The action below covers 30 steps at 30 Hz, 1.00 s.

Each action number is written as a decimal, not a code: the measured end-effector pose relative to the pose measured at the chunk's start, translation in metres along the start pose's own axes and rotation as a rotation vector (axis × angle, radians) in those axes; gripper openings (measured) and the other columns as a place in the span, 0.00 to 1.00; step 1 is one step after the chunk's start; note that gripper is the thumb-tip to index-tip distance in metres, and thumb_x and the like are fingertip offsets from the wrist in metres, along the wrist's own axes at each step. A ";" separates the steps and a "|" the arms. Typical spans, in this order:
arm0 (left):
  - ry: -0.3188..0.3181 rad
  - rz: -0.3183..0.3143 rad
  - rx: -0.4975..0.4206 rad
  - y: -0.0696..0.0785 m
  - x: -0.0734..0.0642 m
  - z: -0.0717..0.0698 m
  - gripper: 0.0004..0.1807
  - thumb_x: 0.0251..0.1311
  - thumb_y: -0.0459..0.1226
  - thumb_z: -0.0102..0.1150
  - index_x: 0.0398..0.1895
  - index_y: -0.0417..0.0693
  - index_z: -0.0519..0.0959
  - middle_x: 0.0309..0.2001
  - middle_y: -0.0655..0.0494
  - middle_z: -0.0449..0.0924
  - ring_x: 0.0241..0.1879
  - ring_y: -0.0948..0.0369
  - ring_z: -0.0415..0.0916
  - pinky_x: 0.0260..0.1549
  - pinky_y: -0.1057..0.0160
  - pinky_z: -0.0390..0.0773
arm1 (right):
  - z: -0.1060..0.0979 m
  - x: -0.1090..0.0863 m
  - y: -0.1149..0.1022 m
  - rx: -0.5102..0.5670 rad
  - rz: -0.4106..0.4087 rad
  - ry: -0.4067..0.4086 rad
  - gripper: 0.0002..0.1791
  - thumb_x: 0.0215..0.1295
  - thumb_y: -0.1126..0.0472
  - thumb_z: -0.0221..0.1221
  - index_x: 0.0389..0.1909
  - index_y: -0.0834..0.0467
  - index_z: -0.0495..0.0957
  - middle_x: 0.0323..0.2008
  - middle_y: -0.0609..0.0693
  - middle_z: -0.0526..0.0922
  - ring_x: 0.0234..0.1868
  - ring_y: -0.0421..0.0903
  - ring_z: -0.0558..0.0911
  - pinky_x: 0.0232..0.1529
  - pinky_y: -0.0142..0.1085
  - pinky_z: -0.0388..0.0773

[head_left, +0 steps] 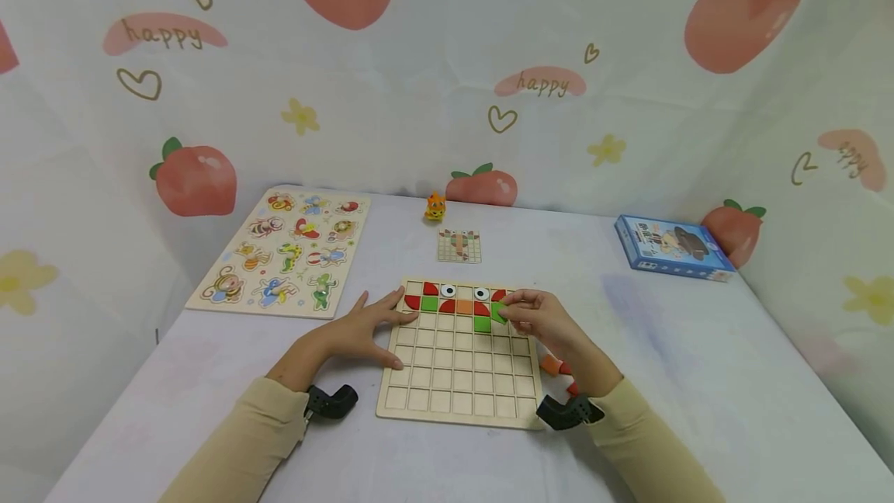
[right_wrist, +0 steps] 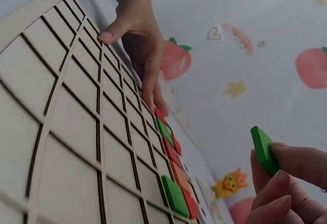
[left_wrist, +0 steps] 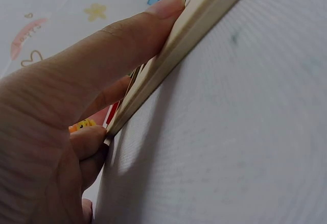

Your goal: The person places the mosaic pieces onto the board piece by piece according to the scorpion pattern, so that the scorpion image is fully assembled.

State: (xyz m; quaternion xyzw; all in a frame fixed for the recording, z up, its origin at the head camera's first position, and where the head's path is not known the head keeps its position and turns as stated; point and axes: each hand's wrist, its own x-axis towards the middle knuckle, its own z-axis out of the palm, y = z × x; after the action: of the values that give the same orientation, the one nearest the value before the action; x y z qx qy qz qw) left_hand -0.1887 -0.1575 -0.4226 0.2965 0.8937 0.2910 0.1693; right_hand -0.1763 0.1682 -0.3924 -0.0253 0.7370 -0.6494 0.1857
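Note:
A wooden grid board [head_left: 454, 379] lies in front of me with tiles in its far rows. My left hand [head_left: 359, 331] rests on its left side, fingers spread over the edge and thumb [left_wrist: 166, 9] against the rim. Between thumb and fingers, my right hand [head_left: 545, 320] pinches a green tile [right_wrist: 263, 150], held above the board near its far right corner. Seated in the grid are two eye tiles [head_left: 448, 291], several red tiles [head_left: 412, 303], an orange tile [head_left: 464, 307] and green tiles [head_left: 482, 324].
Loose orange and red tiles [head_left: 551, 365] lie right of the board, partly hidden by my right wrist. Behind the board are a small pattern card [head_left: 459, 247] and an orange toy figure [head_left: 436, 206]. An insect puzzle board [head_left: 279, 251] sits left, a blue box [head_left: 673, 247] right.

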 end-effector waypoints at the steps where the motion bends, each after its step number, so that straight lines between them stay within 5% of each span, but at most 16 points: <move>1: 0.000 0.001 0.002 0.000 0.000 0.000 0.48 0.37 0.58 0.71 0.66 0.60 0.66 0.75 0.52 0.36 0.75 0.53 0.36 0.68 0.43 0.22 | 0.003 0.003 -0.001 -0.001 -0.006 -0.017 0.08 0.61 0.62 0.60 0.38 0.59 0.76 0.25 0.40 0.79 0.23 0.39 0.68 0.28 0.31 0.67; 10: -0.002 -0.007 0.000 0.000 0.001 0.000 0.48 0.36 0.58 0.71 0.66 0.59 0.66 0.75 0.52 0.37 0.74 0.53 0.37 0.68 0.43 0.22 | 0.028 0.027 -0.006 -0.054 -0.054 -0.146 0.07 0.61 0.64 0.59 0.38 0.61 0.76 0.14 0.40 0.69 0.20 0.40 0.62 0.27 0.34 0.59; 18: -0.007 -0.004 -0.002 0.000 0.001 0.000 0.47 0.38 0.59 0.70 0.66 0.60 0.66 0.75 0.51 0.37 0.74 0.52 0.37 0.68 0.42 0.22 | 0.046 0.043 -0.005 -0.109 -0.045 -0.100 0.08 0.59 0.64 0.61 0.37 0.64 0.79 0.21 0.41 0.82 0.20 0.39 0.67 0.25 0.30 0.66; 30: -0.011 -0.009 -0.006 -0.001 0.002 0.000 0.46 0.39 0.59 0.70 0.66 0.61 0.66 0.75 0.51 0.37 0.74 0.52 0.36 0.68 0.42 0.22 | 0.056 0.047 0.005 -0.191 -0.047 -0.073 0.10 0.56 0.63 0.64 0.35 0.65 0.80 0.20 0.42 0.82 0.20 0.38 0.74 0.23 0.28 0.70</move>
State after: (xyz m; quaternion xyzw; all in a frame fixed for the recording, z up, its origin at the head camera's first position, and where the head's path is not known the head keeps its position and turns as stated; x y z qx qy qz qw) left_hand -0.1903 -0.1570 -0.4238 0.2937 0.8933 0.2912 0.1762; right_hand -0.2018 0.1029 -0.4131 -0.0839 0.7875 -0.5789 0.1939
